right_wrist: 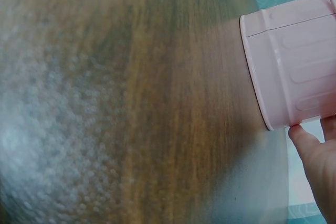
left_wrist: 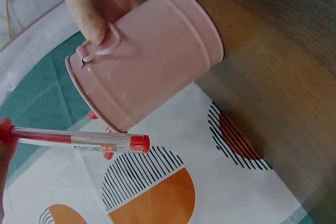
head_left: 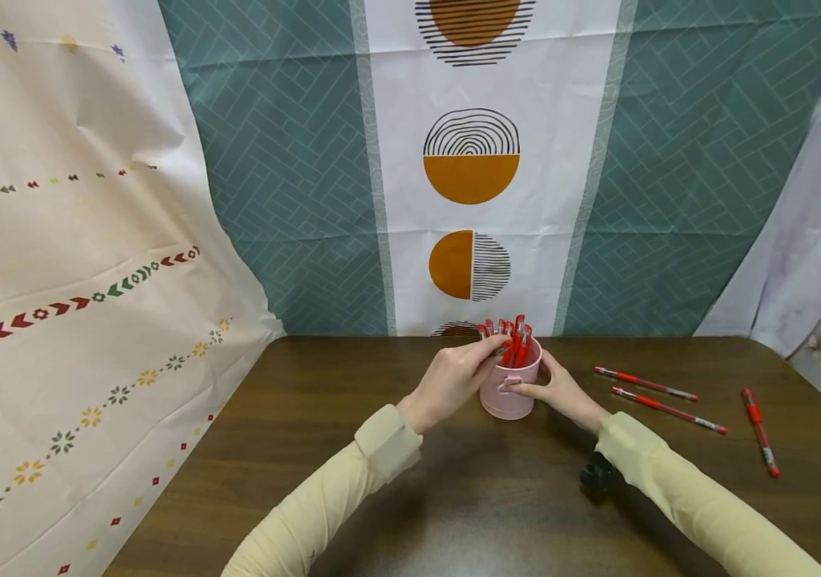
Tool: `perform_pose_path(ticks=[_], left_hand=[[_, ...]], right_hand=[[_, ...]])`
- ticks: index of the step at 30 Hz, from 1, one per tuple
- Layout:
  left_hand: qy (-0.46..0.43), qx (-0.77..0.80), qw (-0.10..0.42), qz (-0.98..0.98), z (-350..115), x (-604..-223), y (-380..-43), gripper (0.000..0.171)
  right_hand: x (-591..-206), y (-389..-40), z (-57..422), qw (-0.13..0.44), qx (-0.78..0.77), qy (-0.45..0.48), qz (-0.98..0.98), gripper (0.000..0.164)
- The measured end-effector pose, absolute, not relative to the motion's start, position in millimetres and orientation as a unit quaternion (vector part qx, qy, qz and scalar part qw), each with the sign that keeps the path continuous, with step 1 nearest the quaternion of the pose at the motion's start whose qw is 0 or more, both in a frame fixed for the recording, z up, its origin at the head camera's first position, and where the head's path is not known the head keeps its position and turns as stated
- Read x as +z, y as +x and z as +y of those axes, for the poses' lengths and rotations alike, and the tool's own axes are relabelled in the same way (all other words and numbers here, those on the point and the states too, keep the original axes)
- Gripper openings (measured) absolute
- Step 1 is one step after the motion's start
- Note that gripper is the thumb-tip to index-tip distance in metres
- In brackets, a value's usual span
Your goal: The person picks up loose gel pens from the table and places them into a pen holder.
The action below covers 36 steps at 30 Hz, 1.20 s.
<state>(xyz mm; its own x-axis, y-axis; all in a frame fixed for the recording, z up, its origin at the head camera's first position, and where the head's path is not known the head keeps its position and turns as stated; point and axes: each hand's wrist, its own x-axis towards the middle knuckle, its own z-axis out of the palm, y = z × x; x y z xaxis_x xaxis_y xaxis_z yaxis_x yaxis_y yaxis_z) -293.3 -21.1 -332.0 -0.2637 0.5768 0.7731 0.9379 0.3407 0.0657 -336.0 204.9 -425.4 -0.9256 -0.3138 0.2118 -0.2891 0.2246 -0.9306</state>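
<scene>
A pink metal bucket (head_left: 509,401) stands upright on the table with several red pens (head_left: 521,340) sticking out of it. My right hand (head_left: 561,394) grips the bucket from the right side, its thumb at the small front handle (left_wrist: 102,45). Above the rim, my left hand (head_left: 456,373) pinches a red gel pen (left_wrist: 79,139) with a clear barrel. That pen points across the bucket's mouth in the left wrist view. In the right wrist view, the right hand's fingers (right_wrist: 315,156) touch the bucket wall near its base.
Three more red pens lie on the brown wooden table (head_left: 295,449) to the right: a far one (head_left: 646,383), a nearer one (head_left: 670,409) and one farthest right (head_left: 761,433). A patterned cloth (head_left: 295,160) hangs behind the table's back edge.
</scene>
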Motion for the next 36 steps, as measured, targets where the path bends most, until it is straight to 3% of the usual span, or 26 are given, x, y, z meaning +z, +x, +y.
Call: perform_pose_path(ticks=[36], left_hand=[[-0.455,-0.422,0.360,-0.696,-11,-297,-322,0.027]], right_hand=[[-423,-333,205,0.015,-0.585,-0.186,0.789,0.086]])
